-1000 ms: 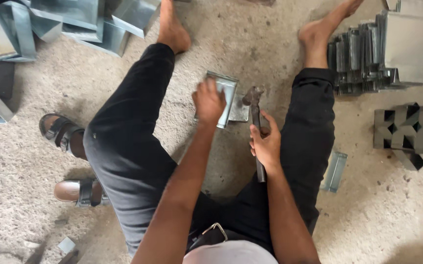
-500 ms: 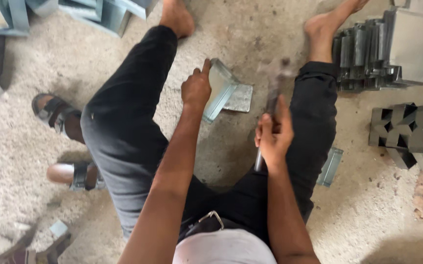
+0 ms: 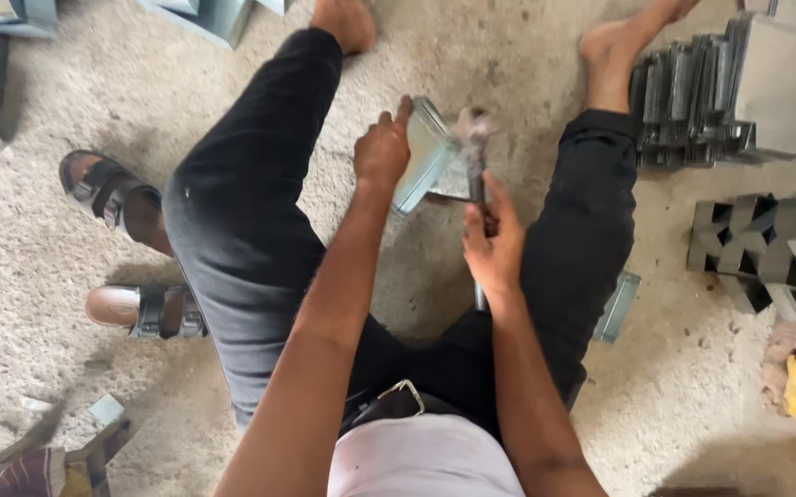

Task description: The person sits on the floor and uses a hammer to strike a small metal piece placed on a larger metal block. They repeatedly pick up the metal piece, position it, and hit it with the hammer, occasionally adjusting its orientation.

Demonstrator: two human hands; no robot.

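Left hand (image 3: 381,152) fingers grip the tilted metal piece (image 3: 426,156); right hand (image 3: 495,244) clasps a blurred, probably hammer (image 3: 474,161); stacked brackets (image 3: 692,92) crowd the right leg.

I read this as a small sheet-metal workshop, worked at floor level: I see a rough concrete floor (image 3: 94,110) instead of a bench, a tight stack of folded galvanised brackets (image 3: 692,101) at upper right, more bent metal channels (image 3: 200,14) along the top edge (cut off by the frame), and worn sandals (image 3: 108,193) lying alongside.
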